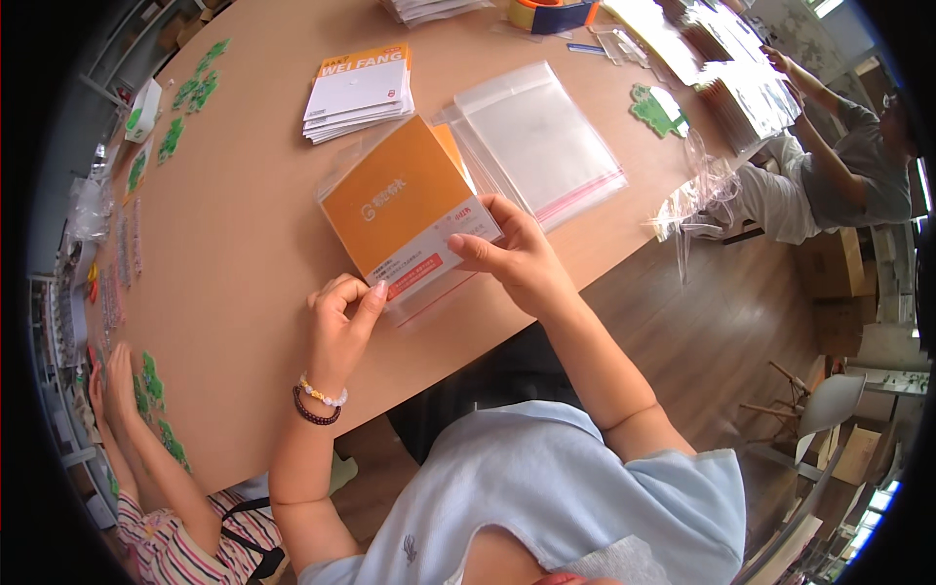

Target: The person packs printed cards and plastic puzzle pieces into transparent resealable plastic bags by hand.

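In front of me I hold an orange card with a white lower band (395,210), tilted over the table. My right hand (522,258) grips its right side, thumb on top and fingers behind. At the card's lower left corner my left hand (341,317) is closed in a pinch; whether it has the card, the bag or both is hard to tell. A clear plastic bag (434,304) shows under and around the card, its near edge crossed by a pink strip. Just right lies a stack of clear plastic bags (546,136) with pink strips.
Beyond my hands stands a stack of orange-and-white cards (359,97). A tape roll (551,14) and a green cutout piece (658,109) lie farther right, near crumpled plastic (697,195). Co-workers sit at both sides; green pieces (202,90) lie along the left.
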### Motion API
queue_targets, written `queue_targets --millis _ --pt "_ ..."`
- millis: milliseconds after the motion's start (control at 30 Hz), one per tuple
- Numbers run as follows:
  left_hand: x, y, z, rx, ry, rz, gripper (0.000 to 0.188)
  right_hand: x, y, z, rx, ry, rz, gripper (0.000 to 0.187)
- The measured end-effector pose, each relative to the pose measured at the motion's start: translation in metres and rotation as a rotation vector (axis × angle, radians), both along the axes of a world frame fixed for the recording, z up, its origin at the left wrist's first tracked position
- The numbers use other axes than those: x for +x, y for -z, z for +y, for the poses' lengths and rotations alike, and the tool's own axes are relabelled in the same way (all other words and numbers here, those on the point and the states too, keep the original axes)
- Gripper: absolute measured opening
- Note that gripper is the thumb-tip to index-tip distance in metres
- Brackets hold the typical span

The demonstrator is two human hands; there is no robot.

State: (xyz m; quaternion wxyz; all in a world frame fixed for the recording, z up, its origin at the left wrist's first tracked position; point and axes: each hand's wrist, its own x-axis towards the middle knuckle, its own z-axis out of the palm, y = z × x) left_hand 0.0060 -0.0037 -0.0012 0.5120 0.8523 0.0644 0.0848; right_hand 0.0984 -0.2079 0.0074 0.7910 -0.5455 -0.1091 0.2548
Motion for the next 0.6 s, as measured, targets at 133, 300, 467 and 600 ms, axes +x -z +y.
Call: queue_targets --millis 133,300,467,600 --pt "-0.003 0.007 0.007 0.043 0.019 -0.002 0.033 -0.011 0.006 0.006 0.122 0.075 0.151 0.034" --pt "-0.005 -0.008 0.006 0.063 -0.037 -0.283 0.024 0.003 -0.014 -0.01 0.375 0.188 0.205 0.034" --pt "0.009 -0.021 -0.006 0.65 0.191 -0.352 0.04 0.052 -0.023 -0.077 0.393 0.454 0.083 0.016" --pt "0.018 -0.013 -0.013 0.898 0.293 -0.292 0.056 0.088 -0.024 -0.12 0.214 0.623 -0.243 0.012"
